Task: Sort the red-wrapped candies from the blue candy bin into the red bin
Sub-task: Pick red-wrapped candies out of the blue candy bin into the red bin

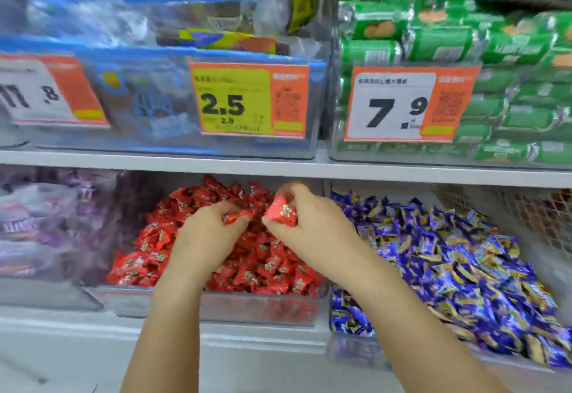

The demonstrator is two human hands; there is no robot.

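Observation:
Both hands hover over the red bin (216, 306), a clear tub heaped with red-wrapped candies (260, 265) on the lower shelf. My left hand (207, 231) pinches a red candy (232, 217) between thumb and fingers. My right hand (306, 225) grips a small bunch of red candies (280, 211) in curled fingers. To the right sits the blue candy bin (349, 349), full of blue and gold wrapped candies (448, 269); no red candy shows among them.
A shelf board (278, 170) runs just above the hands. Above it stand clear tubs with price tags 2.5 (247, 103) and 7.9 (408, 105), the right one stacked with green packs (510, 52). Purple packets (46, 225) lie left of the red bin.

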